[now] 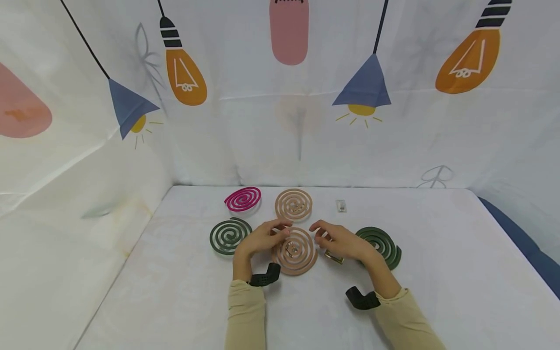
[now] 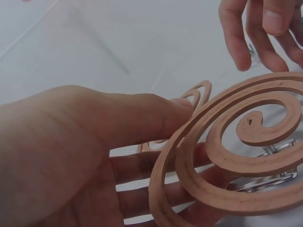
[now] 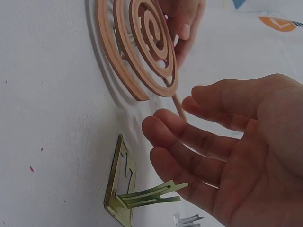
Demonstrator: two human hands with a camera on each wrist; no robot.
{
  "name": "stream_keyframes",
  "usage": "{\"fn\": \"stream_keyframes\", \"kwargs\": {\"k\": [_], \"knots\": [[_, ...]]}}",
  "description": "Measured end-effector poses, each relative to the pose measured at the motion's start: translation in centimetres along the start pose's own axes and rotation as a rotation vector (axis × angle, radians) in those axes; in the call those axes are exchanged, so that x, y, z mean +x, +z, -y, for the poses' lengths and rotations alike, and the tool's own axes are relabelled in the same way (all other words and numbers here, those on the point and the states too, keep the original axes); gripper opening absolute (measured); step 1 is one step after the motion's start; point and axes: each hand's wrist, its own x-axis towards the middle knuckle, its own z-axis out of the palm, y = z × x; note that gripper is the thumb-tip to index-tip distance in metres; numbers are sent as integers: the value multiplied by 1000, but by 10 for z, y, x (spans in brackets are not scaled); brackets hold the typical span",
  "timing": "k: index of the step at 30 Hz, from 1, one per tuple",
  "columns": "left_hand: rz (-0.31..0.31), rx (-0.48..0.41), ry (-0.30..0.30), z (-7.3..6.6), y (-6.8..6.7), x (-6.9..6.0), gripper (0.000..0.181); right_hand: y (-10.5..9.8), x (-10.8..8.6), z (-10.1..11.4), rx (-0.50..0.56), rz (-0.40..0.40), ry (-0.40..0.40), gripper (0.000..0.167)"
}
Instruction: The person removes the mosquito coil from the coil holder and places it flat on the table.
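Note:
A tan spiral coil (image 1: 295, 268) is at the middle of the white table, tilted above a metal stand (image 3: 124, 47). My left hand (image 1: 261, 238) grips the coil's left edge; in the left wrist view the thumb lies over the coil (image 2: 220, 198) and the fingers reach beneath it. To the right, my right hand (image 1: 343, 241) has its fingers loosely bent with nothing in them, apart from the coil. In the right wrist view, a gold metal stand (image 3: 112, 201) with a raised prong lies below the right hand's fingers (image 3: 189, 175).
Behind are a second tan coil (image 1: 283, 204), a pink coil (image 1: 243, 198) and a small silver stand (image 1: 341, 206). One green coil (image 1: 229, 236) lies left of the hands; another (image 1: 389, 248) is partly behind the right hand. A printed cloth (image 1: 262, 136) hangs beyond the table.

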Motion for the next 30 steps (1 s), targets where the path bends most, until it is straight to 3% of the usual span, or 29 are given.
{"fn": "stream_keyframes", "kwargs": {"k": [4, 14, 30], "knots": [[7, 11, 7, 1, -1, -1, 35, 1, 1, 0, -13, 5, 0, 31], [27, -49, -58, 2, 0, -1, 35, 5, 1, 6, -7, 3, -25, 34], [51, -115, -31, 3, 0, 0, 38, 6, 2, 7, 12, 43, -3, 31]]}}
